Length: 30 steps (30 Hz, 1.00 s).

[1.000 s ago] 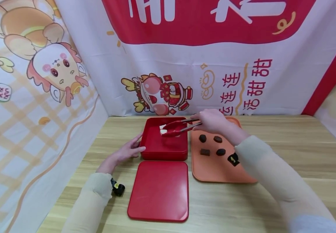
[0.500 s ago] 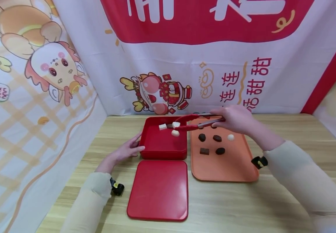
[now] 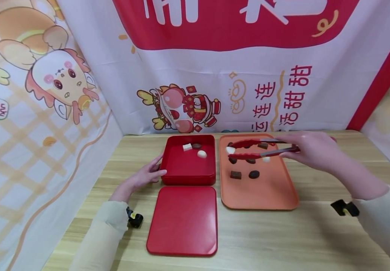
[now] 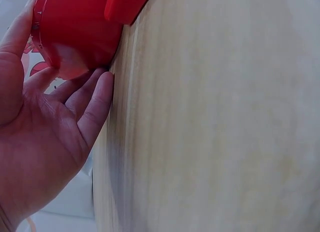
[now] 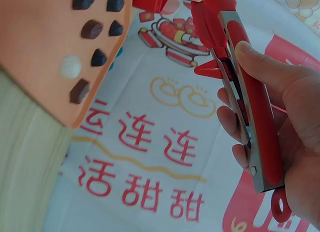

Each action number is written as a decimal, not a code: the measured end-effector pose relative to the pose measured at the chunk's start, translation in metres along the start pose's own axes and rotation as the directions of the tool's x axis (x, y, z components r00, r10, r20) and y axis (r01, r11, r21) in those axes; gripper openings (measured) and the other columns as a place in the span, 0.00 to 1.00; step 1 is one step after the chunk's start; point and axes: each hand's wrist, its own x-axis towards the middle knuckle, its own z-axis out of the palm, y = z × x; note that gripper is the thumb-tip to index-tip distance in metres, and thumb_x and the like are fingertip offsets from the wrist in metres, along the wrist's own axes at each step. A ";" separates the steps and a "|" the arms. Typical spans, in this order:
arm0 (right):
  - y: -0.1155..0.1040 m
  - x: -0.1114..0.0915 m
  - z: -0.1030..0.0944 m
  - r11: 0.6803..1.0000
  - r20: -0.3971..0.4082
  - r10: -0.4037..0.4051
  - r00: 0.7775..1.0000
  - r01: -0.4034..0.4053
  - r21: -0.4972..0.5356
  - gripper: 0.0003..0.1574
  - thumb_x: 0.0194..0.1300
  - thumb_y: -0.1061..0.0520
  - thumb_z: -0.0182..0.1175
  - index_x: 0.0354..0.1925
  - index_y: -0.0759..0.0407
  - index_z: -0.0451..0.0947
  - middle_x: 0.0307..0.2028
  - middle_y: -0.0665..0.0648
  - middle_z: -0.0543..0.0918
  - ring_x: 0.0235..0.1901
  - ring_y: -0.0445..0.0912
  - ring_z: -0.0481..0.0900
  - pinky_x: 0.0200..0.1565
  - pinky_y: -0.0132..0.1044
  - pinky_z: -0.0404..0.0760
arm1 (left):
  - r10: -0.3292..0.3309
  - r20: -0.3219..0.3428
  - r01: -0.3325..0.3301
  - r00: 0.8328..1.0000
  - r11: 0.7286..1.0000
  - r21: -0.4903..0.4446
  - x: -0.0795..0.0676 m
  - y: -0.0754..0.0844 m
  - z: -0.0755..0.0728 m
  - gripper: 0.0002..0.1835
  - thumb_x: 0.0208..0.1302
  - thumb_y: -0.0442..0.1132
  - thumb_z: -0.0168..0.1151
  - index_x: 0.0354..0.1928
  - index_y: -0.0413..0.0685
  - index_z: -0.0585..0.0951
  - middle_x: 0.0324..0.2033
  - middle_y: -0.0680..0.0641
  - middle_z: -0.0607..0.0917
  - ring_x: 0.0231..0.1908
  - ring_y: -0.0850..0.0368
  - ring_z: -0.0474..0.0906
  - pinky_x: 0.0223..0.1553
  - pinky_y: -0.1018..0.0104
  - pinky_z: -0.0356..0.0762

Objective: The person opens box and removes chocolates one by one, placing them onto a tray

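Observation:
My right hand (image 3: 316,152) grips red-and-steel tongs (image 3: 249,156) above the orange tray (image 3: 259,195). Between the tong tips is a small white chocolate (image 3: 230,150). In the right wrist view the thumb lies along the red tong handle (image 5: 260,127), fingers curled round the far side. My left hand (image 3: 143,177) touches the left side of the red square box (image 3: 188,180), its fingers fairly straight; the left wrist view shows fingertips against the box wall (image 4: 82,29). Inside the box lie a white square chocolate (image 3: 187,146), a dark one (image 3: 196,145) and a round white one (image 3: 201,154).
Several dark chocolates, such as a square one (image 3: 235,175) and an oval one (image 3: 254,174), sit on the tray, with a round white one (image 5: 70,66) towards its right. A red lid (image 3: 182,222) lies in front of the box. A printed cloth (image 3: 228,86) hangs behind the table.
My right hand has moved right with the tongs, carrying the white chocolate out of the box and over the tray. My left hand stays at the box.

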 end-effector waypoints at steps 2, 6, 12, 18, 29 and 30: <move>0.005 -0.008 0.001 1.000 0.003 0.017 1.000 -0.017 0.002 0.37 0.53 0.49 0.74 0.60 0.55 0.78 0.38 0.57 0.86 0.26 0.43 0.76 0.24 0.36 0.72 | -0.002 -0.004 0.002 1.000 1.000 -0.001 0.000 0.000 0.000 0.44 0.71 0.47 0.58 0.78 0.61 0.42 0.72 0.30 0.51 0.66 0.35 0.60 0.57 0.44 0.70; 0.016 -0.023 0.005 1.000 -0.038 0.017 0.999 -0.016 0.006 0.35 0.51 0.51 0.75 0.57 0.58 0.79 0.32 0.54 0.85 0.24 0.42 0.76 0.23 0.37 0.73 | -0.001 -0.012 0.001 1.000 1.000 0.003 0.000 -0.001 -0.001 0.43 0.71 0.47 0.58 0.78 0.62 0.43 0.72 0.31 0.53 0.66 0.36 0.61 0.57 0.44 0.71; 0.032 -0.045 0.011 0.999 -0.106 0.037 0.994 -0.037 0.001 0.34 0.49 0.51 0.76 0.54 0.59 0.81 0.26 0.48 0.82 0.23 0.40 0.75 0.21 0.37 0.71 | 0.000 -0.007 0.000 1.000 1.000 0.001 0.001 -0.001 -0.001 0.43 0.71 0.45 0.58 0.78 0.63 0.43 0.72 0.32 0.53 0.66 0.37 0.60 0.57 0.46 0.71; 0.044 -0.061 0.018 0.996 -0.125 0.083 0.989 -0.086 -0.019 0.32 0.47 0.50 0.77 0.51 0.59 0.83 0.27 0.50 0.83 0.23 0.41 0.76 0.21 0.40 0.72 | 0.001 -0.006 -0.001 1.000 1.000 -0.004 0.001 -0.001 0.000 0.43 0.71 0.45 0.58 0.78 0.64 0.43 0.72 0.32 0.53 0.66 0.37 0.60 0.57 0.46 0.71; 0.054 -0.080 0.030 0.988 -0.052 0.149 0.987 -0.151 -0.021 0.32 0.47 0.48 0.77 0.50 0.60 0.83 0.25 0.49 0.82 0.22 0.41 0.73 0.23 0.40 0.73 | 0.002 -0.003 -0.002 1.000 1.000 0.008 0.000 -0.001 0.000 0.43 0.72 0.45 0.57 0.78 0.63 0.42 0.72 0.32 0.51 0.67 0.36 0.59 0.58 0.44 0.69; 0.055 -0.081 0.031 0.987 -0.039 0.161 0.986 -0.161 -0.019 0.33 0.48 0.48 0.77 0.50 0.61 0.83 0.26 0.50 0.82 0.22 0.41 0.73 0.23 0.41 0.73 | 0.005 -0.003 -0.005 1.000 1.000 0.008 0.000 -0.001 0.000 0.43 0.72 0.45 0.57 0.78 0.63 0.42 0.72 0.32 0.51 0.67 0.36 0.59 0.58 0.44 0.69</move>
